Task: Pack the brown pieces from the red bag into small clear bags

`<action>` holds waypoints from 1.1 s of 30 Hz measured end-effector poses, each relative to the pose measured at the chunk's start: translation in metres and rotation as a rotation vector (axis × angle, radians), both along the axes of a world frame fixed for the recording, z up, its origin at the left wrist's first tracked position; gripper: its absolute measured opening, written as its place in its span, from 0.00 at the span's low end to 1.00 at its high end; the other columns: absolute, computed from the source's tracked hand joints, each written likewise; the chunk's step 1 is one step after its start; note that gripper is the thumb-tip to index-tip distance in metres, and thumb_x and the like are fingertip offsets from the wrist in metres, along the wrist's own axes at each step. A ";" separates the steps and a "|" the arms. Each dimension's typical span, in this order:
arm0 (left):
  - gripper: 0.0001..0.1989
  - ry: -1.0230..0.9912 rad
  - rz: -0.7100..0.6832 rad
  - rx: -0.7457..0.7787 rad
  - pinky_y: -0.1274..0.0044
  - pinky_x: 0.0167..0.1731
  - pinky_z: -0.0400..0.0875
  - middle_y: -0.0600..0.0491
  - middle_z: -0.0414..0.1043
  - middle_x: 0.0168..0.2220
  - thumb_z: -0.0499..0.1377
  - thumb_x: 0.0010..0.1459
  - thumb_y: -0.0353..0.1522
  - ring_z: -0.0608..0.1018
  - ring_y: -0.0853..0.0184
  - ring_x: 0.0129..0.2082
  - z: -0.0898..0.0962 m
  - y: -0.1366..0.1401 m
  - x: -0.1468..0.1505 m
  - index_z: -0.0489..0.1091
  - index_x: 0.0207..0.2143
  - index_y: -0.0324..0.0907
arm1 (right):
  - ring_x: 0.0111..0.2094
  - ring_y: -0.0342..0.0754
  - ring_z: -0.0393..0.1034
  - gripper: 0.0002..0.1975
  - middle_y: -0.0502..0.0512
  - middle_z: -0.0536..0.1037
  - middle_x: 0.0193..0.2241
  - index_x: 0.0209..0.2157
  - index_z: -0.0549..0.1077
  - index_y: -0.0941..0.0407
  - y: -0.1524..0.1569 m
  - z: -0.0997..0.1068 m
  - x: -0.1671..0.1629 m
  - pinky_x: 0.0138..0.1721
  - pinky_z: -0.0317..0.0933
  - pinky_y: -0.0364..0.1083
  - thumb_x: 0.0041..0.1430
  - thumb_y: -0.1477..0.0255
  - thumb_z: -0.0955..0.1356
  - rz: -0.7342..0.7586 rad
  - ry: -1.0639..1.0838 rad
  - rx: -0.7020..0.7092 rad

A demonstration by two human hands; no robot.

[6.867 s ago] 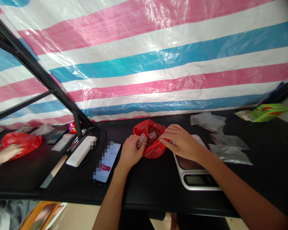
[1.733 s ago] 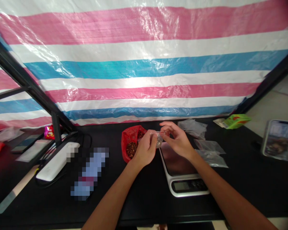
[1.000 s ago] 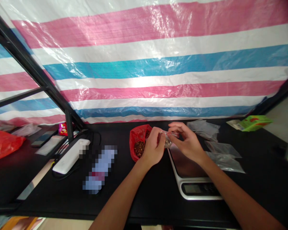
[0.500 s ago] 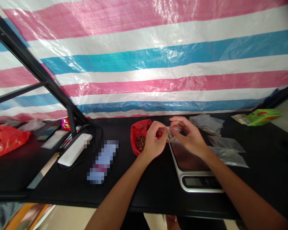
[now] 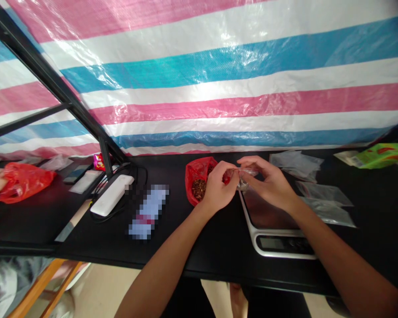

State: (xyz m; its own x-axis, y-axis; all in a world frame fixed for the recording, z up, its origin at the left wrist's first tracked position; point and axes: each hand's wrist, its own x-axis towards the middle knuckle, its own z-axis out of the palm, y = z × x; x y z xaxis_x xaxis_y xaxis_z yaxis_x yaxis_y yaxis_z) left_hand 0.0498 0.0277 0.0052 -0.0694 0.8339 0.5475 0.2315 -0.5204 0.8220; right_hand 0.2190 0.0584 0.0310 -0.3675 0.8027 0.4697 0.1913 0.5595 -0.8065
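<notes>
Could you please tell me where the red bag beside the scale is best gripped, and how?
Probably pinch the red bag by its left rim, coming from the left and above: the left hand hides part of its right side. Its thin wall stands up around the brown pieces, so a light hold keeping its mouth upward seems wise.
</notes>
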 end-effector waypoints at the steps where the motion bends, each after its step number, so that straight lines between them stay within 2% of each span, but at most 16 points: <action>1: 0.06 -0.001 0.001 -0.001 0.77 0.33 0.65 0.55 0.71 0.32 0.60 0.69 0.33 0.72 0.69 0.31 0.000 0.000 0.000 0.73 0.37 0.42 | 0.40 0.50 0.76 0.12 0.51 0.81 0.40 0.50 0.77 0.49 0.000 0.000 0.000 0.46 0.70 0.49 0.66 0.65 0.73 -0.003 -0.003 0.002; 10: 0.08 -0.044 -0.006 -0.047 0.77 0.34 0.67 0.55 0.73 0.33 0.61 0.69 0.37 0.74 0.68 0.32 -0.001 0.000 -0.001 0.73 0.38 0.43 | 0.41 0.49 0.76 0.11 0.51 0.80 0.40 0.50 0.76 0.51 -0.001 0.002 -0.002 0.47 0.70 0.49 0.66 0.68 0.71 -0.016 0.011 0.004; 15: 0.12 -0.174 -0.086 -0.113 0.78 0.35 0.70 0.55 0.75 0.34 0.60 0.69 0.42 0.77 0.68 0.33 -0.001 0.001 0.000 0.73 0.39 0.43 | 0.40 0.48 0.74 0.12 0.51 0.79 0.39 0.50 0.76 0.51 -0.001 0.003 -0.002 0.46 0.68 0.49 0.66 0.68 0.72 -0.015 0.022 -0.014; 20: 0.15 -0.234 -0.134 -0.115 0.77 0.38 0.73 0.53 0.78 0.36 0.61 0.68 0.45 0.80 0.67 0.35 0.001 0.004 -0.001 0.74 0.40 0.42 | 0.37 0.48 0.72 0.13 0.50 0.78 0.35 0.50 0.75 0.51 0.000 0.005 -0.001 0.42 0.67 0.48 0.65 0.65 0.73 0.001 0.128 -0.076; 23: 0.15 -0.240 -0.137 -0.137 0.76 0.40 0.75 0.51 0.80 0.38 0.62 0.68 0.45 0.81 0.66 0.38 0.002 0.004 -0.001 0.74 0.43 0.42 | 0.35 0.48 0.72 0.16 0.50 0.78 0.34 0.51 0.74 0.51 0.002 0.005 0.000 0.40 0.67 0.48 0.64 0.63 0.74 0.004 0.161 -0.112; 28: 0.14 -0.194 -0.077 -0.142 0.77 0.36 0.73 0.54 0.79 0.34 0.63 0.67 0.44 0.79 0.68 0.33 0.001 0.004 0.000 0.75 0.41 0.42 | 0.35 0.47 0.72 0.17 0.49 0.78 0.35 0.52 0.74 0.51 0.004 0.003 0.001 0.39 0.67 0.47 0.64 0.65 0.74 0.010 0.179 -0.119; 33: 0.12 -0.165 -0.132 -0.169 0.77 0.37 0.72 0.54 0.79 0.34 0.62 0.68 0.42 0.79 0.68 0.33 0.001 0.004 -0.001 0.75 0.40 0.41 | 0.33 0.46 0.72 0.16 0.48 0.77 0.34 0.51 0.74 0.51 0.002 0.005 0.002 0.37 0.66 0.46 0.64 0.66 0.74 0.008 0.162 -0.086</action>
State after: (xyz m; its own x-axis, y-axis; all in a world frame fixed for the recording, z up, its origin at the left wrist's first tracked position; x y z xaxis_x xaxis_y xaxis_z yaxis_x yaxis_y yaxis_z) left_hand 0.0487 0.0318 0.0063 -0.0313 0.9202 0.3903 0.0262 -0.3896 0.9206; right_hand 0.2210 0.0599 0.0361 -0.2988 0.8398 0.4533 0.0511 0.4883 -0.8712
